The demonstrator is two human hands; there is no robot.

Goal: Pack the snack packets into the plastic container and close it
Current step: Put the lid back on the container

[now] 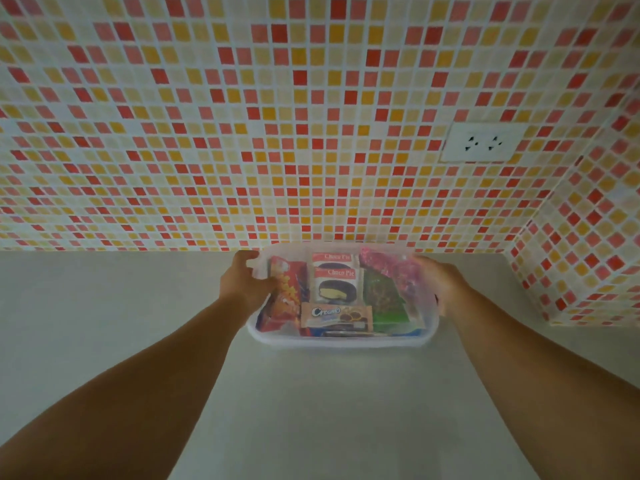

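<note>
A clear plastic container (pixel 341 342) rests on the grey counter against the tiled wall. Inside lie two Choco Pie packets (pixel 334 285), a Cream-O packet (pixel 336 316), an orange-red snack bag (pixel 285 296), a green packet (pixel 382 299) and a pink packet (pixel 388 265). A hazy clear lid (pixel 420 296) appears to lie over the top; whether it is pressed down I cannot tell. My left hand (pixel 244 280) grips the container's left edge near the far corner. My right hand (pixel 441 282) grips the right edge, partly blurred behind the plastic.
The mosaic-tiled wall (pixel 311 133) stands directly behind the container and turns a corner at the right (pixel 588 265). A white double socket (pixel 481 143) is set in the wall above right. The grey counter (pixel 329 410) stretches toward me and to the left.
</note>
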